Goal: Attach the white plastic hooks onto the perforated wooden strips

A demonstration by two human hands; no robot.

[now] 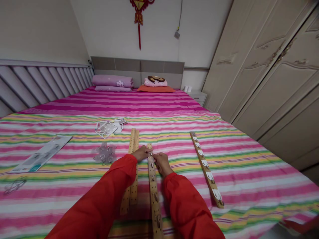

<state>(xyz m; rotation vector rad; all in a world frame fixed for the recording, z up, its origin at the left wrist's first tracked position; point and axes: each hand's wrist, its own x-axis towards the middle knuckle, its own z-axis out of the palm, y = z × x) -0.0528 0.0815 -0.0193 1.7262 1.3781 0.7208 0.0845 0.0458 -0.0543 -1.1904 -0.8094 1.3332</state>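
Observation:
A long wooden strip with holes and metal hooks [155, 196] lies lengthwise on the striped bed between my red-sleeved arms. My left hand [141, 153] and my right hand [161, 162] meet near its far end, fingers pinched together around something small on the strip that I cannot make out. Two bare wooden strips [133, 146] lie side by side just left of it, partly under my left arm. A third strip fitted with white hooks [205, 166] lies apart to the right.
A pile of clear hooks [104, 154] and opened packets [109, 127] lie to the left on the bedspread [239, 156], a long card package [41, 154] further left. Pillows [112, 81] sit at the headboard. A wardrobe [274, 76] stands along the right.

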